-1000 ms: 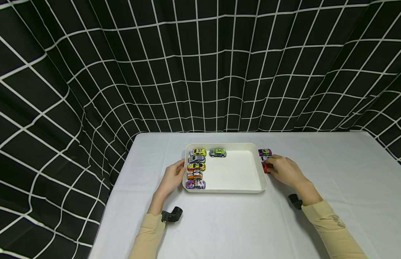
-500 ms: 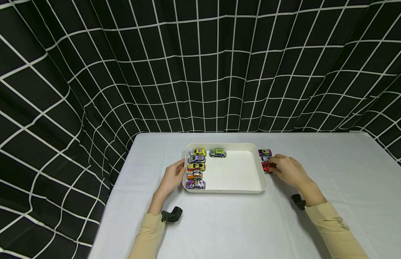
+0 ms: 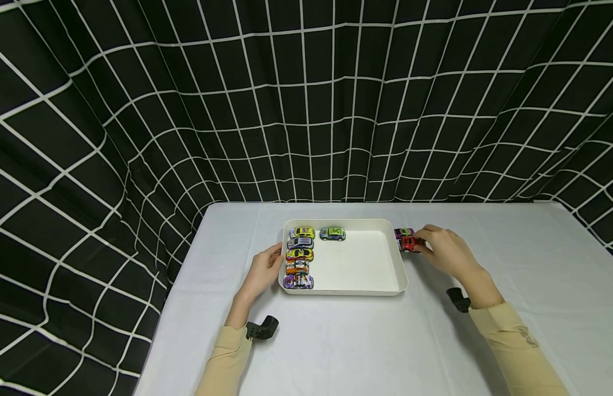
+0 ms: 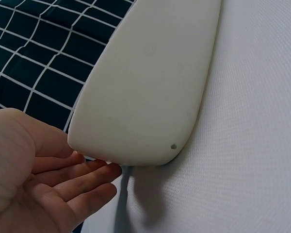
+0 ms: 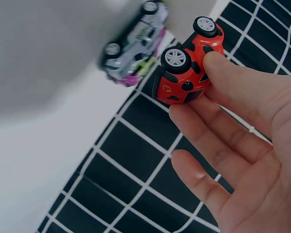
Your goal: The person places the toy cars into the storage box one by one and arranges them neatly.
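My right hand [image 3: 447,250] pinches a red toy car [image 5: 186,65] between thumb and fingers. It is lifted off the table, just beyond the tray's right side. Below it a white-grey toy car [image 5: 137,42] and a purple-green toy car [image 3: 404,232] stand on the table. My left hand [image 3: 263,270] rests against the left wall of a white tray [image 3: 355,292], its fingers loosely extended and touching the outside near a corner, as the left wrist view shows. Inside the tray, several toy cars [image 3: 300,254] form a column along the left wall.
One green-blue toy car [image 3: 332,234] stands apart near the tray's back wall. White cloth [image 3: 336,346] covers the table. A black curtain with a white grid [image 3: 306,110] hangs behind and at both sides. Each wrist wears a black camera [image 3: 263,328].
My right hand has gripped the red toy car and raised it off the table, away from its spot in front of the white-grey one. The left hand stays at the tray.
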Tool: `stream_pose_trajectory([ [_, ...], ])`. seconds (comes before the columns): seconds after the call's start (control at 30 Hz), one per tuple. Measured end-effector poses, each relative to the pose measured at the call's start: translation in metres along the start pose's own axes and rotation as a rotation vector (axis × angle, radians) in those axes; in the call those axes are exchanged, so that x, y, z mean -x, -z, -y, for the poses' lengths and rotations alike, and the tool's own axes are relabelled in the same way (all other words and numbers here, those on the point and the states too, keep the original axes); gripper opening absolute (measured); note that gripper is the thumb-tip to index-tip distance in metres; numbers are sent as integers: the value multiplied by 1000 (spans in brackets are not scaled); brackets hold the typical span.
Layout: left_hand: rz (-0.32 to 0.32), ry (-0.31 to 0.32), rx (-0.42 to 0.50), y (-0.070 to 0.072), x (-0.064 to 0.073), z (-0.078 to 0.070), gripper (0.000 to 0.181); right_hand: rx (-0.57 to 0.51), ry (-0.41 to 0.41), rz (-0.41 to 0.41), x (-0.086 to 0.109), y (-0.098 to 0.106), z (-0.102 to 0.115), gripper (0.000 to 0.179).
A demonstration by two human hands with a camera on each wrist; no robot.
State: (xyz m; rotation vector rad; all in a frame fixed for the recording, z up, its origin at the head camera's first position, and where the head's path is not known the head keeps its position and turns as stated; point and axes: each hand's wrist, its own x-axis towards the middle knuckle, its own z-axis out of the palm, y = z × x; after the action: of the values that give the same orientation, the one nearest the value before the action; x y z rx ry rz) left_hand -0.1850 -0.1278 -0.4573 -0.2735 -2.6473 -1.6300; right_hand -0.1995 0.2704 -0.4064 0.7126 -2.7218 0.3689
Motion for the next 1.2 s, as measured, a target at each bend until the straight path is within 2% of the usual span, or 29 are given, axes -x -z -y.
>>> stream_pose_trajectory([
  [0.63,17,20,11,0,-3,3,42,7,30,82,-42,-1,29,15],
  [1.2,17,38,22,1,-2,3,42,-7,84,172,-73,-21,56,17],
])
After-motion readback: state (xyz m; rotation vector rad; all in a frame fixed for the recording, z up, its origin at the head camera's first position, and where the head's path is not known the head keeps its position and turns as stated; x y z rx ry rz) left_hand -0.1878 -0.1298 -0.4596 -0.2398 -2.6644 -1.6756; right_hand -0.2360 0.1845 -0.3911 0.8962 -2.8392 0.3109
